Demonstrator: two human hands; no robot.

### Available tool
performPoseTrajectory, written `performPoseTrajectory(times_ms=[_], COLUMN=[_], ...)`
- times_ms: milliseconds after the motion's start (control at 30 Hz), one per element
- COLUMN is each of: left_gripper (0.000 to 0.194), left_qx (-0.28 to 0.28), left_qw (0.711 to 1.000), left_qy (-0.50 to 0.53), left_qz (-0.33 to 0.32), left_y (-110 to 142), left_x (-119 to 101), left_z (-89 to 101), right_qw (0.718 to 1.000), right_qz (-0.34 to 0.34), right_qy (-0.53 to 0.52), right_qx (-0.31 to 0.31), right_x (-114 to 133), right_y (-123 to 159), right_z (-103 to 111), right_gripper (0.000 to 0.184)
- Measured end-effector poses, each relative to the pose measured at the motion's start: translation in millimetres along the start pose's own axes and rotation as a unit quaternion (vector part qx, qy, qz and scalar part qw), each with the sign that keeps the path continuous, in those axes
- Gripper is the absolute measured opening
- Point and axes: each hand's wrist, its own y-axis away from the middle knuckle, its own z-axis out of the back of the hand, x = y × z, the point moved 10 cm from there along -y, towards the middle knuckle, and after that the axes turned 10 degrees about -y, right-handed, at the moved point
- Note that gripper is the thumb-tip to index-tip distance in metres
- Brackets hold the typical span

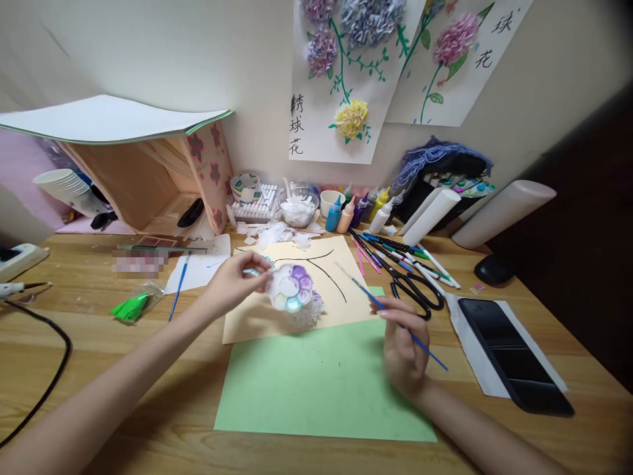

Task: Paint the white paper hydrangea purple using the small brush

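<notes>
My left hand (pixel 243 278) pinches the edge of a small flower-shaped paint palette (pixel 289 287), tilted above the paper, with purple, white and turquoise paint in its wells. Between the fingers of my right hand (pixel 406 340) is a thin blue paintbrush (pixel 378 302), its bristles pointing up and left. Beneath the palette lies a cream sheet (pixel 257 322) with black branch lines and textured blue and purple-white clusters, partly hidden by the palette and my hand. A green sheet (pixel 316 389) lies in front, under part of the cream one.
Black scissors (pixel 415 290), pens (pixel 395 254) and a phone (pixel 514 356) lie to the right. Paint bottles (pixel 346 214) and a bowl of paper scraps (pixel 298 206) stand at the back. A second paintbrush (pixel 179 287) and a green packet (pixel 132 305) lie left, near a cardboard box (pixel 208 171).
</notes>
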Motion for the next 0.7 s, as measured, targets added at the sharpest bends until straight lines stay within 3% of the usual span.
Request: performPoseTrajectory(times_ms=[100, 233, 367, 467, 567, 633, 700], left_gripper=[0.027, 0.02, 0.02, 0.019, 0.012, 0.014, 0.024], left_qx=[0.015, 0.094, 0.174, 0.18, 0.116, 0.055, -0.013], left_qw=[0.998, 0.989, 0.968, 0.956, 0.952, 0.951, 0.949], left_qy=[-0.036, -0.077, -0.143, -0.197, -0.245, -0.27, -0.289], left_qz=[-0.052, -0.082, -0.111, -0.126, -0.14, -0.141, -0.122], left_y=[-45.3, -94.9, -118.7, -124.8, -115.2, -93.0, -57.9], left_x=[-30.8, -49.3, -53.2, -59.0, -70.4, -71.5, -58.6], left_z=[-11.4, -51.1, -92.1, -105.5, -92.4, -68.5, -34.1], right_qw=[0.993, 0.978, 0.958, 0.946, 0.937, 0.93, 0.923], right_qz=[-0.036, -0.092, -0.156, -0.188, -0.207, -0.228, -0.253], right_qy=[-0.055, -0.082, -0.147, -0.176, -0.19, -0.199, -0.208], right_qx=[-0.103, -0.168, -0.191, -0.197, -0.207, -0.207, -0.2], right_x=[-12.1, -27.0, -46.5, -57.8, -64.4, -68.8, -73.5], right_y=[-15.2, -28.5, -31.1, -30.5, -29.7, -28.5, -26.3], right_z=[16.8, 32.3, 40.6, 41.5, 41.0, 38.0, 33.2], right_gripper=[0.021, 0.019, 0.012, 0.016, 0.019, 0.02, 0.022])
